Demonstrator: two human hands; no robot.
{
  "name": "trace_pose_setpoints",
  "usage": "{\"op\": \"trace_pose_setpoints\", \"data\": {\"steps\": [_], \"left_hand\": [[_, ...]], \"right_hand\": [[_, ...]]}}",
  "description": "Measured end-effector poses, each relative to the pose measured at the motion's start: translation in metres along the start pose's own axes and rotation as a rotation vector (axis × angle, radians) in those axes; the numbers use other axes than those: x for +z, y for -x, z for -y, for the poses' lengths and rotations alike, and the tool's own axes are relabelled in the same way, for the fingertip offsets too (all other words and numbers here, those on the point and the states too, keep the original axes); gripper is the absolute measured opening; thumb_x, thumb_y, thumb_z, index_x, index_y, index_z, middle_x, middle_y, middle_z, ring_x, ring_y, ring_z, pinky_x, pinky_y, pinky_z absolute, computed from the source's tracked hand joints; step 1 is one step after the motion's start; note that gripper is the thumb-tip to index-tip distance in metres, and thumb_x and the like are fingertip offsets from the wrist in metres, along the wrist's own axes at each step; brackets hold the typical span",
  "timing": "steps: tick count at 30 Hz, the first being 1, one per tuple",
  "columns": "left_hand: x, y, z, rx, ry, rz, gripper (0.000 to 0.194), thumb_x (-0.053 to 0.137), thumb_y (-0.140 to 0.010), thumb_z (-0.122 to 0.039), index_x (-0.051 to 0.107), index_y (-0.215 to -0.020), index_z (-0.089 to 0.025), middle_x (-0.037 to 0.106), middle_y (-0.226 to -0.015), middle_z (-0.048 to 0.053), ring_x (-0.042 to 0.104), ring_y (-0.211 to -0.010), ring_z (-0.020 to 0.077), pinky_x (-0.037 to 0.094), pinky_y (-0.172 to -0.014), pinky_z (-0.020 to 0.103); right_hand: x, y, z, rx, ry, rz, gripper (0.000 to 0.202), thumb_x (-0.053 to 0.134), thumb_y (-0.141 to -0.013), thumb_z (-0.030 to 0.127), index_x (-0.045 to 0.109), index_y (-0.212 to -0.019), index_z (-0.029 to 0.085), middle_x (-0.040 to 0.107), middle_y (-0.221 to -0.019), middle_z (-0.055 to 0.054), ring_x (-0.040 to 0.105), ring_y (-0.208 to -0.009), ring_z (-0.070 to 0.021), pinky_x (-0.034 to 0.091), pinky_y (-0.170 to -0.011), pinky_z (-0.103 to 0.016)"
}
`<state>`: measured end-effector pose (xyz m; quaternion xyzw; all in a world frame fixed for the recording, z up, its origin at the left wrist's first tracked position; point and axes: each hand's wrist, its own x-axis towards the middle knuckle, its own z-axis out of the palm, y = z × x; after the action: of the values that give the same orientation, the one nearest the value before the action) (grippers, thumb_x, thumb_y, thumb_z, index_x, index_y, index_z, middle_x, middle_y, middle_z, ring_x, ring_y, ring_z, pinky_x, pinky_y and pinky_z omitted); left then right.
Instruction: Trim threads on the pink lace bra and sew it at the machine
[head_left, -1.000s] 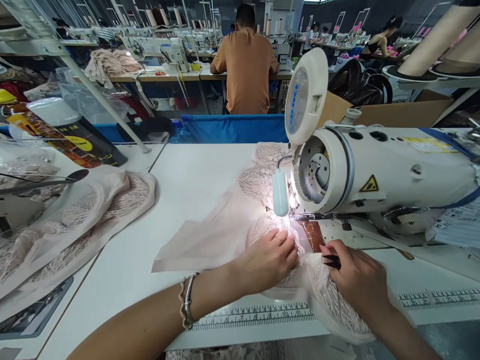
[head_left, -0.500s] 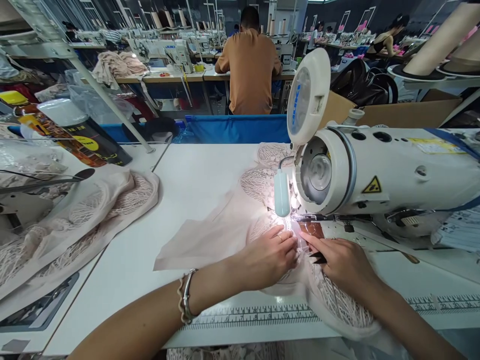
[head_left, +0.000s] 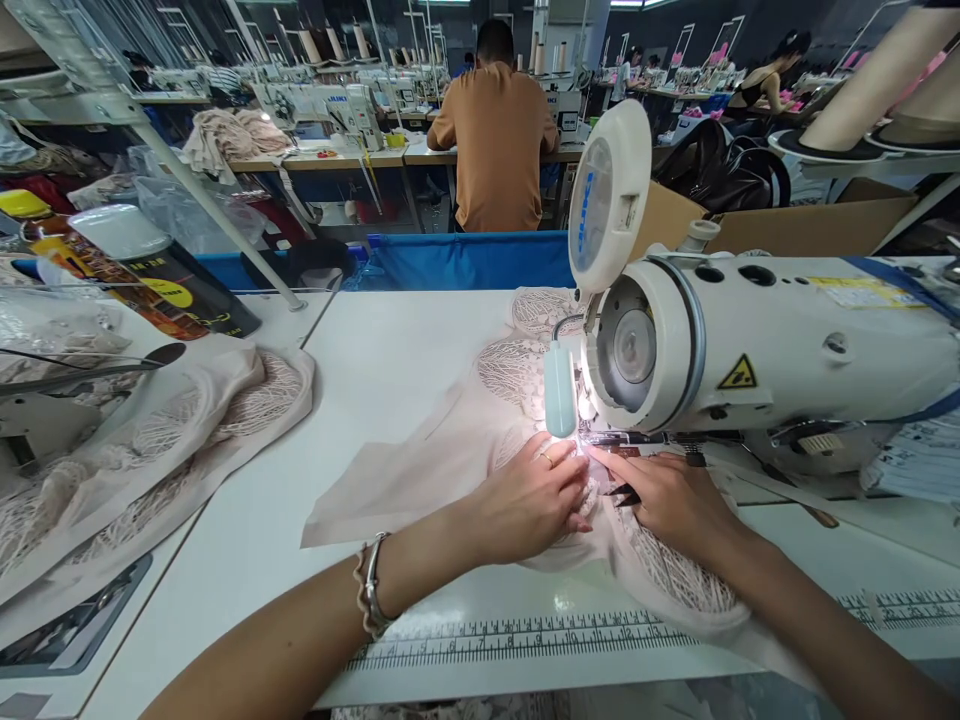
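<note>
Pale pink lace fabric (head_left: 517,370) with a sheer panel (head_left: 405,490) lies under the front of a white sewing machine (head_left: 780,340). My left hand (head_left: 536,495) bears down on the lace just left of the lit needle area, fingers bent and closed over it. Dark pointed blades, apparently thread snips (head_left: 626,495), stick out from under the curled fingers of my right hand (head_left: 679,505). Its index finger reaches along the fabric to the needle area, close to my left fingertips. A small pale green lamp (head_left: 559,390) hides the needle. More lace (head_left: 675,575) hangs below my right hand.
Folded lace pieces (head_left: 165,450) lie at the left, below a spray can (head_left: 172,270) and a bottle. A printed ruler (head_left: 525,640) runs along the table's front edge. Thread cones (head_left: 885,80) stand at upper right. A person (head_left: 495,140) sits ahead, back turned.
Both hands have shifted slightly up toward the needle area, and the fabric under them has moved forward a little. The right index finger now lies nearer the left fingertips. The view has shifted slightly.
</note>
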<state>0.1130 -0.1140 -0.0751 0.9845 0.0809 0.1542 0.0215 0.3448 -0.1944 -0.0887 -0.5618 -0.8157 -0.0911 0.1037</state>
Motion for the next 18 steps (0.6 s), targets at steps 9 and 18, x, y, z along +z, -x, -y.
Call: {"op": "trace_pose_setpoints", "data": {"steps": [9,18], "left_hand": [[0.004,0.003,0.006,-0.03,-0.045,0.003,0.046,0.034,-0.108,-0.043,0.065,-0.114,-0.009,0.068,-0.114,0.016,0.058,-0.108,0.0286,0.039,-0.098,0.047],[0.014,0.001,0.0,-0.2,0.057,-0.016,0.031,0.044,-0.104,-0.036,0.065,-0.101,-0.013,0.063,-0.119,0.016,0.057,-0.106,0.028,0.046,-0.094,0.045]], "right_hand": [[0.002,-0.002,-0.006,0.001,-0.023,0.041,0.071,0.044,-0.067,0.0,0.069,-0.128,0.027,0.076,-0.082,0.003,0.069,-0.073,-0.0161,0.049,-0.065,-0.025],[0.001,-0.003,-0.003,0.075,-0.05,0.069,0.06,0.049,-0.076,0.006,0.068,-0.128,0.029,0.079,-0.092,0.001,0.071,-0.08,-0.0182,0.048,-0.059,-0.025]]}}
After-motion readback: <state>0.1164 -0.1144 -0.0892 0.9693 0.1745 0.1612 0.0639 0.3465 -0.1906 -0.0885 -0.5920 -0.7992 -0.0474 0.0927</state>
